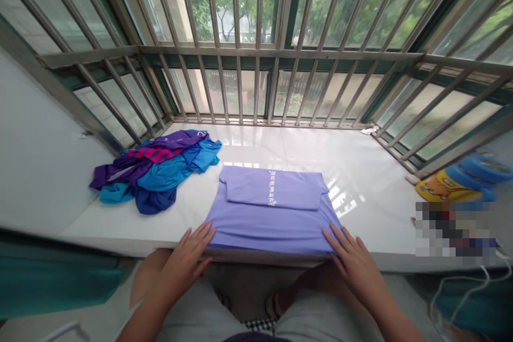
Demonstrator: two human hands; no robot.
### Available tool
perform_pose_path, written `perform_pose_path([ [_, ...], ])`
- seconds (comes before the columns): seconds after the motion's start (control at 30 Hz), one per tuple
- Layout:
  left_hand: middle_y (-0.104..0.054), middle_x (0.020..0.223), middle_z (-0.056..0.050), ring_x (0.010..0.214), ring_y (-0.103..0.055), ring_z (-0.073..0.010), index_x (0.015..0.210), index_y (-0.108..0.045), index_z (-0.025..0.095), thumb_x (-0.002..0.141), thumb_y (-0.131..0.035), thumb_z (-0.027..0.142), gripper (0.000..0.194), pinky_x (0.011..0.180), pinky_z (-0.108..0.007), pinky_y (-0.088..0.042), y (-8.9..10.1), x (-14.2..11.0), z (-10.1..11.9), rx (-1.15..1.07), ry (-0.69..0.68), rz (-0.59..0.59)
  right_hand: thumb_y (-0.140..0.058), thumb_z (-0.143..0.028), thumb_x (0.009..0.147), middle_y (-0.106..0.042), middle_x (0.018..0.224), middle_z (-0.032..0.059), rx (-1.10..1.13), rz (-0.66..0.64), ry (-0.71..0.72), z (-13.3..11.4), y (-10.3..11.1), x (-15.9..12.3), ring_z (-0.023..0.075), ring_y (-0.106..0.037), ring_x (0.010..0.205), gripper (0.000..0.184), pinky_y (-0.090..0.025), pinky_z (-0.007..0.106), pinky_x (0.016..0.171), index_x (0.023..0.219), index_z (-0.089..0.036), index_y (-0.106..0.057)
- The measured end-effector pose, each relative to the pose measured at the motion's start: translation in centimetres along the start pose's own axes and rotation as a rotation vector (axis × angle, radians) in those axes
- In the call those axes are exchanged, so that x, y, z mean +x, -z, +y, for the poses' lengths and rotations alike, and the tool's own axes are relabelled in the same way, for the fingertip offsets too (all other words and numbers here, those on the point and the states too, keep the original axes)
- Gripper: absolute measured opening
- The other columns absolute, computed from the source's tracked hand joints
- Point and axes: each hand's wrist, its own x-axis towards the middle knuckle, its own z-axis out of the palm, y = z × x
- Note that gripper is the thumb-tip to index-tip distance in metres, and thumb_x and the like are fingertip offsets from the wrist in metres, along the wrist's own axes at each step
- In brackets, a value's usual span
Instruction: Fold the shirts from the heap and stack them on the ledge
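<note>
A lavender T-shirt (272, 219) lies folded flat on a white stone ledge (360, 171), its upper part turned back in a smaller layer with white lettering. My left hand (188, 252) rests open on the near left corner of the shirt, fingers spread. My right hand (350, 259) lies open against the near right corner. Neither hand grips the cloth. To the left of the shirt sits a loose heap of blue, purple and teal clothes (154, 171), untouched by either hand.
Metal window bars (256, 85) and glass run along the far side of the ledge. A wall (40, 139) bounds the left. At the right lie a yellow printed item (441, 187), a blue round object (476, 173) and a pixelated patch. White cable (460, 288) hangs below.
</note>
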Motion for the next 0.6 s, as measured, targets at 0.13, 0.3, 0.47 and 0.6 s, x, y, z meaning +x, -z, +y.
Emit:
perform_pose_path([
  [0.13, -0.053, 0.169, -0.007, 0.152, -0.055, -0.0223, 0.172, -0.034, 0.03, 0.103, -0.049, 0.016, 0.073, 0.127, -0.041, -0.041, -0.8, -0.8, -2.1, 0.069, -0.024, 0.044, -0.057, -0.041, 0.104, -0.027, 0.181, 0.0083, -0.051, 0.037, -0.02, -0.1, 0.5, -1.1, 0.0392, -0.044, 0.158, 0.079, -0.049, 0.063, 0.117, 0.176, -0.04, -0.023],
  [0.3, -0.062, 0.16, -0.007, 0.145, -0.061, -0.0239, 0.161, -0.054, 0.03, 0.093, -0.045, 0.004, 0.073, 0.127, -0.045, -0.042, -1.8, -1.0, -2.9, 0.061, -0.047, 0.078, -0.048, -0.007, 0.092, -0.03, 0.18, 0.0048, -0.146, 0.105, -0.036, -1.7, 0.7, -1.5, 0.033, -0.043, 0.159, 0.099, -0.041, 0.062, 0.125, 0.178, -0.038, -0.009],
  [0.47, -0.071, 0.149, -0.001, 0.133, -0.07, -0.0292, 0.148, -0.066, 0.044, 0.094, -0.061, 0.026, 0.057, 0.114, -0.048, -0.059, -0.5, -1.5, -2.8, -0.142, 0.035, 0.089, -0.044, -0.005, 0.091, -0.053, 0.167, 0.0056, 0.015, 0.126, 0.005, 0.4, 0.3, -1.5, 0.0295, -0.052, 0.153, 0.084, -0.045, 0.058, 0.123, 0.167, -0.038, -0.046],
  [0.6, -0.081, 0.127, -0.001, 0.121, -0.076, -0.0314, 0.128, -0.077, 0.05, 0.095, -0.06, 0.04, 0.038, 0.108, -0.052, -0.064, 1.8, -0.5, -1.8, -0.34, 0.221, 0.078, -0.047, -0.014, 0.092, -0.072, 0.146, 0.0086, 0.305, 0.042, -0.036, 2.1, 2.3, -1.2, 0.0275, -0.067, 0.137, 0.058, -0.054, 0.052, 0.118, 0.139, -0.032, -0.076],
])
